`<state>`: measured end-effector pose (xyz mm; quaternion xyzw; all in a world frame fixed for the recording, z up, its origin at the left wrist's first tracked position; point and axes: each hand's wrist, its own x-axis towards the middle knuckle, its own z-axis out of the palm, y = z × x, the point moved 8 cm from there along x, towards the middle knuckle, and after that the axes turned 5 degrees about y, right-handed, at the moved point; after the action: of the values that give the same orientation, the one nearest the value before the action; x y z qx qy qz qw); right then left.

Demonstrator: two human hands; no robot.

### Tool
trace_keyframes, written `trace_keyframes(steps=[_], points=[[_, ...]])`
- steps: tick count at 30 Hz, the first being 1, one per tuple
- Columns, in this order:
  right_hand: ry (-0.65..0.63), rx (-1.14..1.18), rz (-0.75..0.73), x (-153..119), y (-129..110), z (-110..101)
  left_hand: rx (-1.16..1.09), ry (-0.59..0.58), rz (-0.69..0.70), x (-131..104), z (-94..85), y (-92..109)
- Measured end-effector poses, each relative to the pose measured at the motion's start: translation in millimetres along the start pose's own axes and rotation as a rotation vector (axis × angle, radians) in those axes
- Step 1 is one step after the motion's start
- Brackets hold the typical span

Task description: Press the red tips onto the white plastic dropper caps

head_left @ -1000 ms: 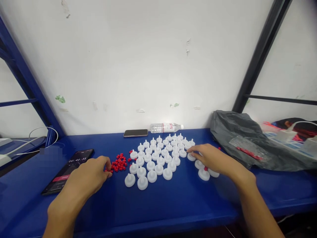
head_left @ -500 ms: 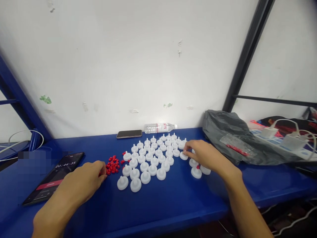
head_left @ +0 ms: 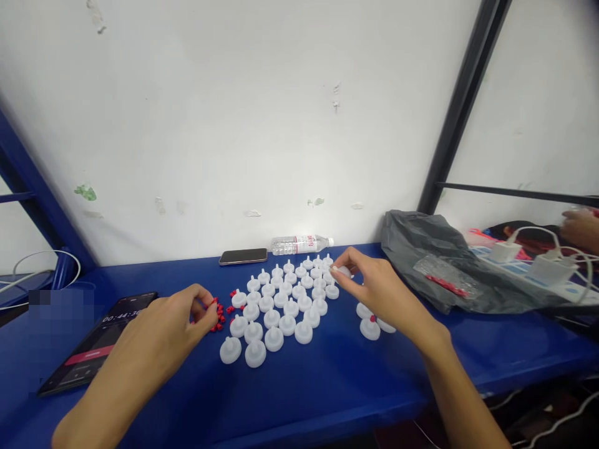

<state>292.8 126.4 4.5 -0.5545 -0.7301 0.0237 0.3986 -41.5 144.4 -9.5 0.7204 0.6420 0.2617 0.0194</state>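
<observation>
My left hand (head_left: 187, 315) is at the left edge of a pile of small red caps (head_left: 219, 316), thumb and forefinger closed in a pinch. Red shows right at its fingertips; the pile behind makes the held cap hard to separate. Between the thumb and fingers of my right hand (head_left: 362, 274) is a white nozzle lid (head_left: 344, 271), raised off the table and tilted. Many more white nozzle lids (head_left: 274, 338) stand spout up in the middle. Below my right wrist is a small group of lids, one with a red cap (head_left: 373, 318) on its spout.
A phone with a running timer (head_left: 100, 337) lies left, another phone (head_left: 243, 256) at the back beside a water bottle (head_left: 302, 244). To the right are a dark grey plastic bag (head_left: 412, 249), a clear bag of red pieces (head_left: 447, 284) and a power strip with chargers. Another person's hand (head_left: 581, 229) shows far right.
My right hand has lifted a white lid off the table and moved slightly left and up. My left hand has shifted right and up over the red caps. Another person's hand has appeared far right.
</observation>
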Motion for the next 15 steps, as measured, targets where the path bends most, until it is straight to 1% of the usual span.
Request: trace_keyframes(steps=[2, 3, 6, 9, 12, 15], points=[[-0.013, 0.075, -0.038, -3, -17, 7, 0.017, -0.038, -0.008, -2, 3.2, 13], [-0.039, 0.124, -0.065, -5, -27, 13, -0.001, -0.057, -0.003, -3, 4.8, 20], [-0.179, 0.249, -0.15, -15, -58, 37, -0.117, -0.07, 0.028, -10, 6.9, 40], [-0.291, 0.25, -0.233, -24, -80, 56, -0.234, -0.06, 0.068, -16, 7.2, 53], [-0.307, 0.196, -0.292, -27, -89, 63, -0.352, -0.064, 0.079, -21, 8.3, 58], [-0.283, 0.207, -0.287, -27, -88, 62, -0.438, -0.056, 0.079, -25, 9.7, 62]])
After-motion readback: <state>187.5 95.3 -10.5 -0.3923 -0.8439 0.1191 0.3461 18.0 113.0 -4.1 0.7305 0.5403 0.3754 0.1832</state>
